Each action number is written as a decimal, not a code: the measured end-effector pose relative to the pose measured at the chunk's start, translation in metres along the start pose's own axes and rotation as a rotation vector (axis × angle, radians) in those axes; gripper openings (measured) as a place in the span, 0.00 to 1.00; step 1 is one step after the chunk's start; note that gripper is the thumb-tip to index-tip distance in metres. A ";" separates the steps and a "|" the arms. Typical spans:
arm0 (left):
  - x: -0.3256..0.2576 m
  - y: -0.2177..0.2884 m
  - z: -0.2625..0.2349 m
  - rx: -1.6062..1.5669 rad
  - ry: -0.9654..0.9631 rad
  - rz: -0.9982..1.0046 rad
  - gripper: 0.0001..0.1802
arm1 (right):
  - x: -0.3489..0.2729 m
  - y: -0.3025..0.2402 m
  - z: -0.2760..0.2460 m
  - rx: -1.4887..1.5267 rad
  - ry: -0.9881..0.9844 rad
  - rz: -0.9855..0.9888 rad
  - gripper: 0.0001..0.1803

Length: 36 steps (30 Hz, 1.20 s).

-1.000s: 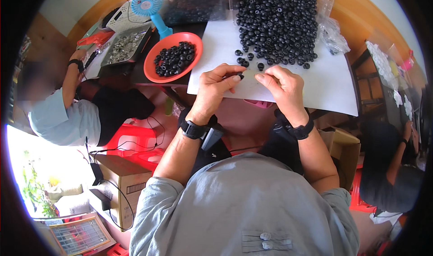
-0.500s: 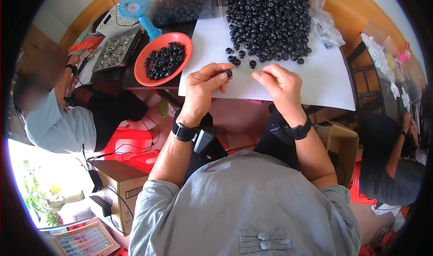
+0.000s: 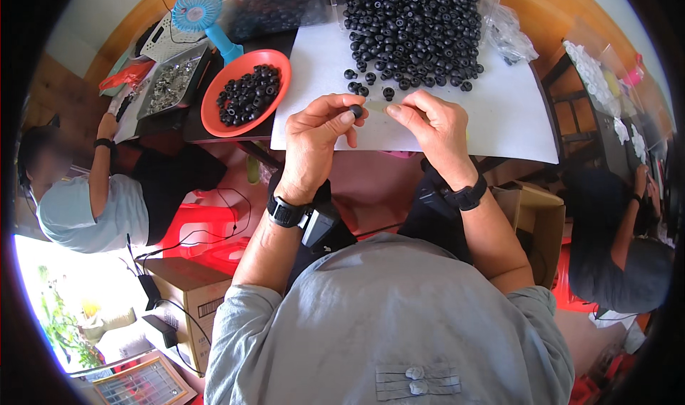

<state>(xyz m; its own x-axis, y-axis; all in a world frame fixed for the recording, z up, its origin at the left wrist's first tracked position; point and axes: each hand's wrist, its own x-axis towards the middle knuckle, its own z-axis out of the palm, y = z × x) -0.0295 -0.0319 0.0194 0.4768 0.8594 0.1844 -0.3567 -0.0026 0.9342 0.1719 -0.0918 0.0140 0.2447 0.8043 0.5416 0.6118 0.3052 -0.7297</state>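
Note:
Pinched between the thumb and fingers of my left hand (image 3: 314, 137) is a small black ball-shaped part (image 3: 356, 110). My right hand (image 3: 437, 130) is closed in a pinch on a thin, pale, blade-like strip (image 3: 378, 107), whose tip points at the black part. Whether the strip touches the part is too small to tell. Just beyond my hands, a few loose black parts (image 3: 388, 93) lie on the white sheet (image 3: 510, 116). Behind them rises a big heap of the same hollow black parts (image 3: 417, 30).
An orange bowl (image 3: 208, 116) of black parts stands left of the sheet, near a blue fan (image 3: 207, 19) and a tray of small metal pieces (image 3: 171, 84). Clear plastic bags (image 3: 510, 37) lie at right. Co-workers sit at left (image 3: 93, 209) and right (image 3: 614, 262).
My right hand has turned slightly, and the pale strip now shows clearly toward the black part. The left hand keeps hold of its part. The whole view has shifted a little.

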 end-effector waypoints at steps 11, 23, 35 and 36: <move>0.004 -0.013 -0.008 -0.109 -0.047 -0.054 0.15 | 0.000 -0.004 -0.002 0.015 0.011 0.017 0.13; 0.002 -0.013 0.000 -0.105 -0.031 -0.076 0.17 | 0.000 -0.003 -0.002 -0.023 -0.006 0.009 0.15; 0.001 -0.017 -0.002 -0.118 -0.046 -0.064 0.14 | -0.002 0.002 0.002 -0.090 0.025 -0.099 0.15; 0.001 -0.017 -0.002 -0.119 -0.045 -0.061 0.14 | -0.003 0.003 0.003 -0.094 0.032 -0.124 0.15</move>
<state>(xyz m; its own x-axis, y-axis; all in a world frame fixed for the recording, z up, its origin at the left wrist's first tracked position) -0.0242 -0.0297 0.0030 0.5355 0.8321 0.1444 -0.4173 0.1120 0.9018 0.1711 -0.0916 0.0092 0.1852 0.7464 0.6393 0.7061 0.3513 -0.6148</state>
